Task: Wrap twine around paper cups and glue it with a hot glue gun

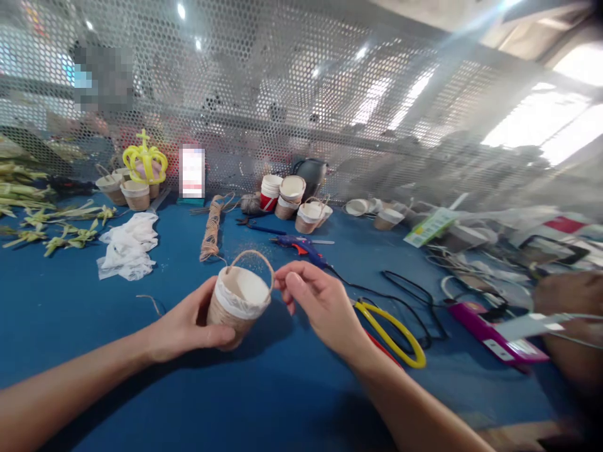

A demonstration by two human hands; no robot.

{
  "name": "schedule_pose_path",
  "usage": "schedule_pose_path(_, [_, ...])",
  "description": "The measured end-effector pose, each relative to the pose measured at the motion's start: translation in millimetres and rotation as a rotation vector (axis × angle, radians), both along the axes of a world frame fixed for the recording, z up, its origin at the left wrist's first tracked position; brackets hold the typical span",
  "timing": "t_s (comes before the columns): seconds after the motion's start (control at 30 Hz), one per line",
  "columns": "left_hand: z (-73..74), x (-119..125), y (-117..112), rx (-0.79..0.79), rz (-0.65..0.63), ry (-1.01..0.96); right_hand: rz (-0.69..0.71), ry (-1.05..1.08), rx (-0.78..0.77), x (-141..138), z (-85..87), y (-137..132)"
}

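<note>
The blue counter (188, 402) spreads under everything, and both my forearms reach in over it from the near edge. My left hand (186, 333) curls around the outside of a small white-lined cup wrapped in brown twine (239, 325), thumb across its near side, holding it raised and tilted above the counter. My right hand (327, 304) comes from the other side, wrist angled inward, fingers partly bent; the index fingertip meets the right leg of the thin, arched brown twine handle (252, 252). I cannot tell whether thumb and finger really pinch it.

I take this to be the handle step: setting or checking that leg where it meets the pale, lacy band (241, 305) below the rim. To my mind, the next move calls for a firm left hold without squashing the cup, and a light right touch so the arch keeps its curve. Beyond the cup lie a long, bound brown twine bundle (211, 229) and a blue glue gun with an orange trigger (306, 249), both out of my hands.
</note>
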State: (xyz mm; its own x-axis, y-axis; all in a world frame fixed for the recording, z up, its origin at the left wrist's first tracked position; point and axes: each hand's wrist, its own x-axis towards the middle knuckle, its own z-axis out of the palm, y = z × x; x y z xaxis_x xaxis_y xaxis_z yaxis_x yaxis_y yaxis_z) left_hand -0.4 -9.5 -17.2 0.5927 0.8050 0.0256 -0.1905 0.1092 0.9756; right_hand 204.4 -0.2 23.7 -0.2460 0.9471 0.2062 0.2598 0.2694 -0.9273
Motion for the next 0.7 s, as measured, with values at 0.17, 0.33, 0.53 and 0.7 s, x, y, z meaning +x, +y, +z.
schedule_pose_path(0.17, [-14.6, 1.3, 1.9, 0.156, 0.116, 0.096, 0.082, -0.064, -0.044, -6.5, 5.1, -5.3])
schedule_pose_path(0.33, [-18.4, 0.4, 3.5, 0.290, 0.145, 0.189, 0.096, -0.063, -0.066, -12.2, 8.0, -3.6])
schedule_pose_path(0.53, [-11.1, -4.7, 5.9, 0.550, 0.168, 0.388, 0.072, -0.156, 0.032, -9.5, 20.1, 3.3])
schedule_pose_path(0.7, [-9.9, -12.2, 12.9, 0.840, 0.345, 0.902, -0.076, -0.195, 0.204, 0.8, 35.6, 19.2])
